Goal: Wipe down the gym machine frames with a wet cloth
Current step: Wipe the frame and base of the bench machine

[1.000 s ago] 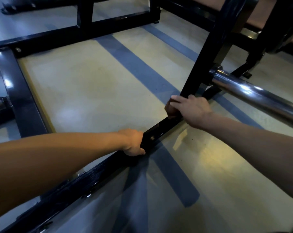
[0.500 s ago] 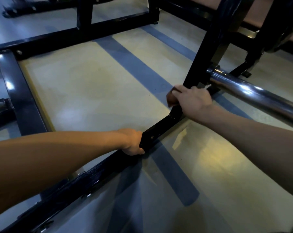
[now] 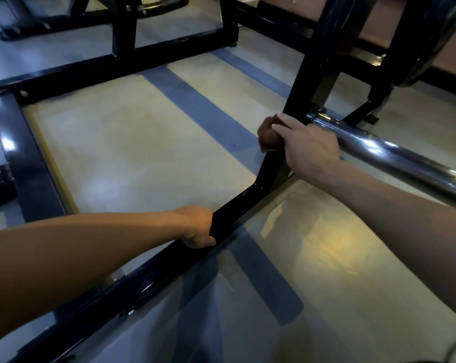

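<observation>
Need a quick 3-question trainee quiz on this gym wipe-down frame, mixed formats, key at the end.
1. True or false: the right hand presses a brown cloth on the black frame's angled upright.
2. What does the left hand grip? A) chrome bar B) low frame rail C) cloth
3. Fill in: the chrome bar lies on the ___ hand's side of the view.

Key: 1 true; 2 B, the low frame rail; 3 right.

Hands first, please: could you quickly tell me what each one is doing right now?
Left hand: grips the black floor bar of the frame.
Right hand: holds the brown cloth against the slanted frame post.
</observation>
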A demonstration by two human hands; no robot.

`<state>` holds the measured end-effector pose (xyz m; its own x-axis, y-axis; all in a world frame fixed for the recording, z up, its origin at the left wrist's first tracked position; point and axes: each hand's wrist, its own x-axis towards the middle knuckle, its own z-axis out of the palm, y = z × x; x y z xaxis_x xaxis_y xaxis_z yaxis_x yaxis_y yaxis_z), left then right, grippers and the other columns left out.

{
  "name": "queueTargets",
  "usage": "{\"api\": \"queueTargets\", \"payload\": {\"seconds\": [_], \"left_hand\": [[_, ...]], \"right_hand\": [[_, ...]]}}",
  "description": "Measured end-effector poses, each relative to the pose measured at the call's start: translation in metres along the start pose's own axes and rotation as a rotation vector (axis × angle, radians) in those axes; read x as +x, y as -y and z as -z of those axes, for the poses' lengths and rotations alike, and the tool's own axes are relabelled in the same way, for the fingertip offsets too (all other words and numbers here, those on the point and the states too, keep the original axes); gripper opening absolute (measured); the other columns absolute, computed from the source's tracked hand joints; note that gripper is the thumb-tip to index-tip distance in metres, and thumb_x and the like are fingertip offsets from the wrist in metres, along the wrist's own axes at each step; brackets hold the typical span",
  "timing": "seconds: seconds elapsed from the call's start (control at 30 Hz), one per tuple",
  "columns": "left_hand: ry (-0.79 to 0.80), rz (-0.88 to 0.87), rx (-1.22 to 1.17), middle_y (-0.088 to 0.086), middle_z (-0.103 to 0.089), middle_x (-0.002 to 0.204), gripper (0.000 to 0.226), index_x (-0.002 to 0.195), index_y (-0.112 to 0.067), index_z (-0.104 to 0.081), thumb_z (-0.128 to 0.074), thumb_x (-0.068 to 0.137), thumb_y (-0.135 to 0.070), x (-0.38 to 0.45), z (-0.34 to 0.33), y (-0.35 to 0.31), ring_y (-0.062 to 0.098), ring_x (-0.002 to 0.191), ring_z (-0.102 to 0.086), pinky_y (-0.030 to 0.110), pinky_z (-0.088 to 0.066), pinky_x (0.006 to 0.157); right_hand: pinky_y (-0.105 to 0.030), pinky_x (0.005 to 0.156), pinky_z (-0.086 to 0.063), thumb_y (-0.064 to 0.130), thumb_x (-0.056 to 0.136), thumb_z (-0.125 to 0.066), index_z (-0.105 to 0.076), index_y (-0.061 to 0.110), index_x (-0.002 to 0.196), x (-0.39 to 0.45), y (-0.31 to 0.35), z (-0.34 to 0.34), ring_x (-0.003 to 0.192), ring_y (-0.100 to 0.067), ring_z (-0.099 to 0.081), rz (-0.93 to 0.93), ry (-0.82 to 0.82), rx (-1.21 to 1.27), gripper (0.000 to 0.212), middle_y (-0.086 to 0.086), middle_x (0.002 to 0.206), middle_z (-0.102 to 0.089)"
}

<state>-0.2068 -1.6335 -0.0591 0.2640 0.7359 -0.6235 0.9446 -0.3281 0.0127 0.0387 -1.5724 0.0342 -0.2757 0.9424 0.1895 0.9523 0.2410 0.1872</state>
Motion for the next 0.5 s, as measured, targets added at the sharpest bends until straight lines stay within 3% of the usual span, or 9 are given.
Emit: {"api": "queueTargets", "payload": {"seconds": [0.1,0.2,0.27,0.37,0.43,0.5], "left_hand": [[-0.002,0.009,0.008,0.015,-0.062,0.136,0.066,0.138,-0.011,-0.051,-0.062,0.094,-0.058,0.002,-0.003,0.001,0.036,0.123,-0.060,0.036,-0.050,0.092],[0.008,0.018,0.019,0.014,-0.061,0.136,0.067,0.138,-0.012,-0.049,-0.061,0.093,-0.060,0.003,-0.003,0.002,0.036,0.123,-0.060,0.038,-0.052,0.094],[0.005,0.016,0.027,0.014,-0.062,0.135,0.067,0.137,-0.012,-0.050,-0.062,0.092,-0.061,0.005,-0.002,0.002,0.036,0.123,-0.060,0.038,-0.053,0.094],[0.003,0.010,0.035,0.013,-0.063,0.133,0.065,0.135,-0.012,-0.054,-0.062,0.092,-0.060,0.006,0.000,0.002,0.035,0.121,-0.061,0.037,-0.053,0.092],[0.004,0.011,0.032,0.012,-0.065,0.130,0.062,0.132,-0.013,-0.056,-0.063,0.092,-0.060,0.006,-0.001,0.002,0.034,0.118,-0.063,0.035,-0.052,0.088],[-0.001,0.016,0.041,0.011,-0.065,0.129,0.062,0.131,-0.015,-0.057,-0.063,0.091,-0.061,0.005,-0.002,0.002,0.034,0.117,-0.064,0.034,-0.051,0.086]], "right_hand": [[-0.036,0.066,-0.041,0.011,0.098,-0.058,-0.032,0.032,0.159,-0.013,-0.007,-0.014,0.105,-0.033,-0.059,0.034,-0.005,-0.052,0.070,0.013,0.172,-0.011],[-0.036,0.063,-0.041,0.003,0.097,-0.051,-0.021,0.033,0.161,-0.031,0.001,-0.031,0.108,-0.031,-0.055,0.232,0.232,-0.113,0.077,0.012,0.173,0.003],[-0.037,0.065,-0.047,0.005,0.098,-0.051,-0.027,0.034,0.159,-0.035,0.005,-0.034,0.108,-0.029,-0.056,0.274,0.298,-0.111,0.072,0.012,0.173,-0.002],[-0.039,0.073,-0.052,0.011,0.097,-0.056,-0.037,0.034,0.156,-0.016,-0.003,-0.014,0.106,-0.031,-0.059,0.103,0.067,-0.035,0.066,0.015,0.171,-0.014],[-0.037,0.068,-0.044,0.013,0.097,-0.059,-0.039,0.030,0.156,-0.003,-0.012,0.000,0.104,-0.032,-0.060,-0.024,-0.116,-0.003,0.064,0.014,0.170,-0.018],[-0.037,0.067,-0.041,0.014,0.098,-0.060,-0.038,0.028,0.156,0.000,-0.016,0.001,0.102,-0.032,-0.060,-0.094,-0.189,-0.004,0.064,0.013,0.171,-0.016]]}}
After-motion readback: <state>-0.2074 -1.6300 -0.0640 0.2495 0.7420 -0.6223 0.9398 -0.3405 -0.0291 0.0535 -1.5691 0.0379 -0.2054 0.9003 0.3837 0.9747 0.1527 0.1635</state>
